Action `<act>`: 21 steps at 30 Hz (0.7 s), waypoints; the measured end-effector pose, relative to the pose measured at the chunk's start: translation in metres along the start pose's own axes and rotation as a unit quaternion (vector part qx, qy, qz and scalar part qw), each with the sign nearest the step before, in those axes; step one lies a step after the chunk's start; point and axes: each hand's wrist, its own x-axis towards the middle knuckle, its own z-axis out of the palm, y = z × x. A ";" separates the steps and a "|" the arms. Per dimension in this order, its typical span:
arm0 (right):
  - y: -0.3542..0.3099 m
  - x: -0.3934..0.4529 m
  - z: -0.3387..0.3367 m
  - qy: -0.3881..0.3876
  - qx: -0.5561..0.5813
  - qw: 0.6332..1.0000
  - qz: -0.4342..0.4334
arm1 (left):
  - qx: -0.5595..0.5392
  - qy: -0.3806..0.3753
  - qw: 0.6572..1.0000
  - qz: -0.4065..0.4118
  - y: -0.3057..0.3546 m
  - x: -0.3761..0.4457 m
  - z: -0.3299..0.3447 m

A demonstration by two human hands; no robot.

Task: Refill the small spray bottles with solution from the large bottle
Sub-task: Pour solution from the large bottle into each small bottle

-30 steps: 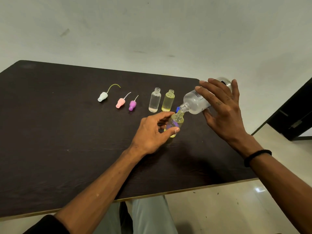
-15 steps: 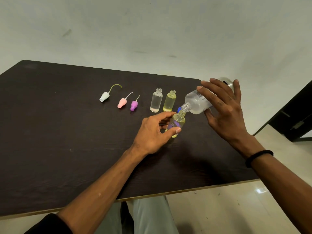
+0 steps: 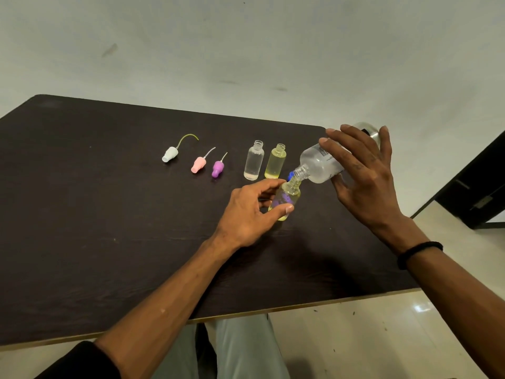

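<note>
while the dark desk (image 3: 95, 214) is carrying everything, my right grip (image 3: 363, 181) is wrapping the tilted large bottle (image 3: 322, 164), its mouth touching the small yellow bottle (image 3: 288, 196) my left grip (image 3: 246, 212) is pinching upright.

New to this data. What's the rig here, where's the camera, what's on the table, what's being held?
There is no robot: a person works with two bare hands, filmed by one wide-angle camera on their head that looks forward and down. The right hand tips the large bottle so its neck meets the mouth of a small yellowish bottle, which the left hand steadies on the dark table. Behind them stand two more open small bottles, one clear and one yellow. To their left lie three spray tops with thin tubes: white, pink and purple. A blue cap peeks out behind the bottles.
</note>
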 end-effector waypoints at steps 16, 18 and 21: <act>-0.026 -0.029 0.019 -0.017 0.109 0.979 0.172 | -0.011 0.028 1.000 0.007 -0.001 -0.003 0.003; -0.029 -0.034 0.022 -0.019 0.131 0.970 0.206 | -0.017 0.028 0.999 0.006 0.000 -0.002 0.004; -0.038 -0.039 0.027 -0.025 0.165 0.951 0.259 | -0.021 0.029 0.999 0.000 0.000 -0.002 0.005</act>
